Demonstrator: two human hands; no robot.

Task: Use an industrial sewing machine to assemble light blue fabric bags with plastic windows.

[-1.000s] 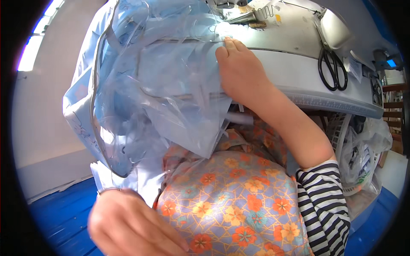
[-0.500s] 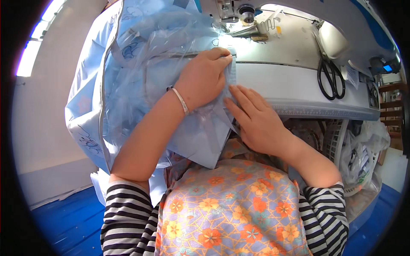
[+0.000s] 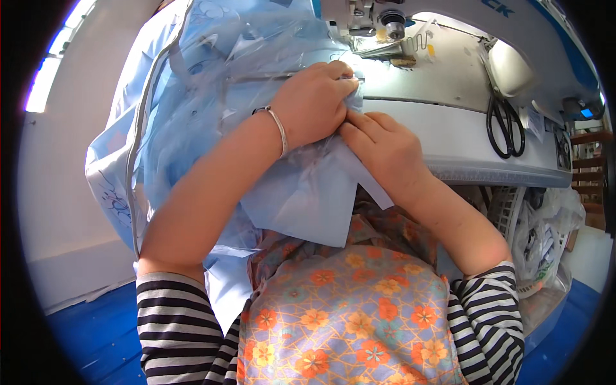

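Observation:
Light blue printed fabric (image 3: 301,208) with a sheer, clear-looking layer (image 3: 212,122) over it spreads across the left of the sewing machine bed. My left hand (image 3: 317,106) presses down near the fabric's right edge, fingers curled and closed on it. Just below and touching it, my right hand (image 3: 384,144) has its fingertips drawn together at the same edge. A narrow pale strip (image 3: 369,176) hangs from under the right hand toward my lap. Both sets of fingertips partly hide the fabric they grip.
The sewing machine head (image 3: 449,19) overhangs the far side, lamp lit. Black-handled scissors (image 3: 505,128) lie on the bed at right. A metal folder attachment (image 3: 385,51) sits near the needle area. Below right stands a white basket (image 3: 507,212) with plastic bags (image 3: 552,224).
My right hand has moved up and in against my left, its flat fingers now bent together on the fabric edge. The pale strip swings out to the right.

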